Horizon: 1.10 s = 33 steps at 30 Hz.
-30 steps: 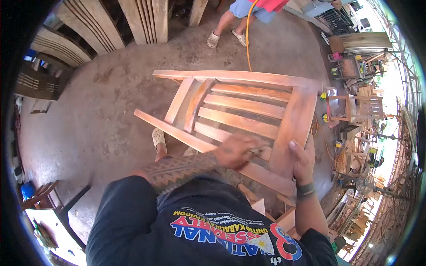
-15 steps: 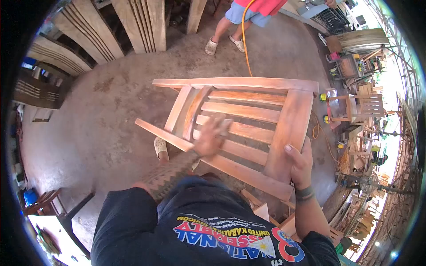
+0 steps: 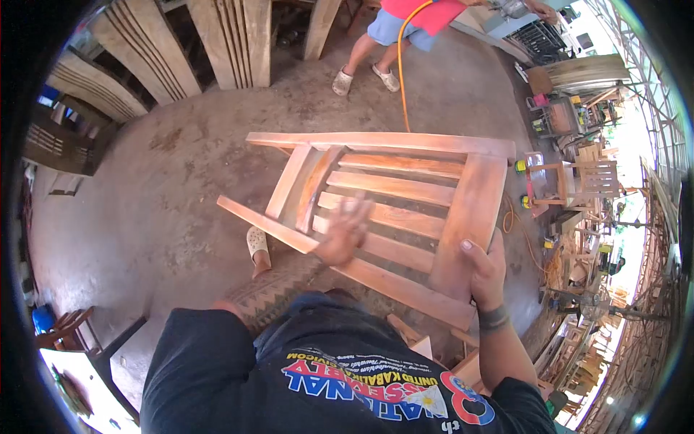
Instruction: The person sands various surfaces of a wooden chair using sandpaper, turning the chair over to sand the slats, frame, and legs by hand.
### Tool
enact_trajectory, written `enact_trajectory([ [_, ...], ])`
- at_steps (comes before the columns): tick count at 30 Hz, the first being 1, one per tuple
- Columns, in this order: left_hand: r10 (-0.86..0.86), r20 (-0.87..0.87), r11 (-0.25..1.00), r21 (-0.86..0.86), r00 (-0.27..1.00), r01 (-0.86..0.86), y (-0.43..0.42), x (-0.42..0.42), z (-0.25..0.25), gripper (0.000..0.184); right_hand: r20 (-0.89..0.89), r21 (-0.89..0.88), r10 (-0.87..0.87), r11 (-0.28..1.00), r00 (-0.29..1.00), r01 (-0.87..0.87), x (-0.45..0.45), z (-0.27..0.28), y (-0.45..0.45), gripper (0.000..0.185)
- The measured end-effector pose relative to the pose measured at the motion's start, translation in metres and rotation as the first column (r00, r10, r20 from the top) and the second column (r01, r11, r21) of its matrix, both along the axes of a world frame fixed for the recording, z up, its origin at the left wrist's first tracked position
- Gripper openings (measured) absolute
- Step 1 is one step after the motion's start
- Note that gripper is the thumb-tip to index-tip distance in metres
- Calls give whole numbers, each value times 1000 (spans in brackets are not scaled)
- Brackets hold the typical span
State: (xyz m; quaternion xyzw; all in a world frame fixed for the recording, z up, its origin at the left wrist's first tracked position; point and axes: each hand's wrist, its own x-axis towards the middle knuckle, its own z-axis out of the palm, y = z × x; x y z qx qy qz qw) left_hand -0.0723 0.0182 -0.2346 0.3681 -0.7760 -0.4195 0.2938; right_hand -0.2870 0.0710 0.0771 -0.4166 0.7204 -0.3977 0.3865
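One slatted wooden frame [image 3: 394, 186] is spanning the middle of the scene, above the floor [image 3: 166, 195].
The right hand [image 3: 487, 273] is holding the wide rail [image 3: 473, 210] at the frame's right end, its thumb lying on top; the left hand [image 3: 344, 230] is reaching over the slats [image 3: 405, 218], blurring, so I cannot tell whether its grip is holding anything. Far off, a person [image 3: 383, 30] is standing beside an orange hose [image 3: 402, 87].

Left fingers [image 3: 353, 213] extended (motion-blurred), right fingers [image 3: 497, 249] curled in grip
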Motion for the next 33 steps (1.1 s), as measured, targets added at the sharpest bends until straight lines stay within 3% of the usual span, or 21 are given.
enact_trajectory([
  [1,33,-8,999,-3,999,-33,6,-13,35,57,-30,13,9,1000,999,-9,1,0,2,60],
  [3,-59,-245,965,-261,968,-7,16,-37,102,61,50,9,-5,1000,999,4,8,4,2,60],
  [6,-232,-106,967,-137,967,216,3,-27,138,67,55,-20,-2,1000,998,3,5,-2,4,61],
  [9,-147,126,978,-130,981,164,-15,3,73,63,20,-1,13,1000,1000,-13,2,0,1,61],
  [11,-31,-36,999,-16,999,31,-27,31,-15,61,17,22,14,1000,1000,-14,7,4,0,62],
  [14,142,-15,985,102,990,-139,-28,45,-12,57,27,7,3,1000,1000,-4,10,6,0,62],
  [15,160,-74,986,58,984,-156,-22,29,-6,54,35,-8,5,1000,999,-5,8,3,0,63],
  [18,-95,-234,994,-65,967,82,-29,2,73,50,87,-18,8,1000,996,-6,12,2,-1,62],
  [21,-208,-301,978,-30,931,208,-52,16,54,48,89,-20,26,1000,996,-24,8,-1,2,62],
  [24,-132,-258,954,230,957,193,-74,45,-33,47,77,-18,19,1000,997,-18,7,0,0,60],
  [26,-135,-119,963,217,984,159,-85,63,-21,47,43,-9,17,1000,999,-16,4,2,-1,58],
  [27,-140,-103,984,101,985,150,-78,46,-7,41,11,-5,26,1000,1000,-25,2,1,-2,57],
  [30,-206,-276,976,6,939,216,-61,21,60,42,70,-5,-5,1000,998,5,10,1,-1,55],
  [31,-253,-323,964,-6,912,265,-68,23,40,42,109,-16,-16,1000,994,18,13,3,-2,55],
  [33,-222,-163,964,109,961,241,-87,55,-19,41,61,4,-12,1000,998,11,8,2,-1,56],
])
